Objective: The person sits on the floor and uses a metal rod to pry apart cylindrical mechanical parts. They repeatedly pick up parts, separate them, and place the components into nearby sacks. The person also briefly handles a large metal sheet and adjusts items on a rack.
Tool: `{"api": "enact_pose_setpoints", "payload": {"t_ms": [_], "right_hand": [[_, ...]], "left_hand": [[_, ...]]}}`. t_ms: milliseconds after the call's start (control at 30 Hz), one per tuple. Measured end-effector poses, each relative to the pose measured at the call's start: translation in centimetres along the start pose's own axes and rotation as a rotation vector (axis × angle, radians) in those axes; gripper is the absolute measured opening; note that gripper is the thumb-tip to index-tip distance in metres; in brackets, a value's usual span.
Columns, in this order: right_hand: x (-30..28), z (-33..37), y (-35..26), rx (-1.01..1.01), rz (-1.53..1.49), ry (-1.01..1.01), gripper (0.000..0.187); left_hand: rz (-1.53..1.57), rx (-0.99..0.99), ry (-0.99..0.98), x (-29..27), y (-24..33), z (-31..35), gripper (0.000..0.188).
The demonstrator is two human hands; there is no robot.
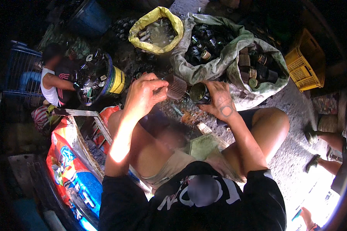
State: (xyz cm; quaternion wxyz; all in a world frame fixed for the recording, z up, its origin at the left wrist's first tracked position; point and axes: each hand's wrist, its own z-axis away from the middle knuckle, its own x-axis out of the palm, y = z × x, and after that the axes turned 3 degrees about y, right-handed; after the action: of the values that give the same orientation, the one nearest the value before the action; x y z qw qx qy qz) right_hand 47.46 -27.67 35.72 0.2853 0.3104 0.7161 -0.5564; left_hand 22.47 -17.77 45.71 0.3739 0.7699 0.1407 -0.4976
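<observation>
My left hand (144, 94) is raised in front of me, its fingers closed around the end of a brown pleated filter cartridge (177, 87). Just to its right, my right hand (220, 101) grips a dark round can (199, 94) with its open top turned up. A small gap lies between cartridge and can. Beyond my hands, more pleated cartridges (261, 72) fill an open grey sack (241, 94). Next to it, another sack (181, 57) holds dark metal pieces (206, 38).
A yellow sack (133, 39) with small parts stands farther off. On the left, another person (50, 79) reaches into a bucket (117, 81) of metal pieces, beside a blue crate (17, 67). A yellow crate (304, 63) is at right. Printed sacking (71, 165) lies by my left leg. Legs show at far right.
</observation>
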Motion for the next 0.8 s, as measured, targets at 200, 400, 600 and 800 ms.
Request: {"api": "enact_pose_setpoints", "payload": {"t_ms": [200, 400, 600, 800], "right_hand": [[-0.7, 0.0, -0.1, 0.035, -0.083, 0.079, 0.080], [-1.3, 0.0, 0.7, 0.061, -0.095, 0.137, 0.078], [-1.3, 0.5, 1.6, 0.090, -0.021, -0.059, 0.076], [0.8, 2.0, 2.8, 0.103, 0.035, -0.329, 0.084]], "left_hand": [[0.055, 0.005, -0.184, 3.1, -3.7, -0.5, 0.022], [0.062, -0.218, -0.200, 8.9, -8.1, 0.6, 0.027], [-0.077, -0.185, -0.497, 10.5, -6.4, -2.5, 0.019], [0.000, 0.096, -0.320, 12.6, -0.3, -14.6, 0.021]]}}
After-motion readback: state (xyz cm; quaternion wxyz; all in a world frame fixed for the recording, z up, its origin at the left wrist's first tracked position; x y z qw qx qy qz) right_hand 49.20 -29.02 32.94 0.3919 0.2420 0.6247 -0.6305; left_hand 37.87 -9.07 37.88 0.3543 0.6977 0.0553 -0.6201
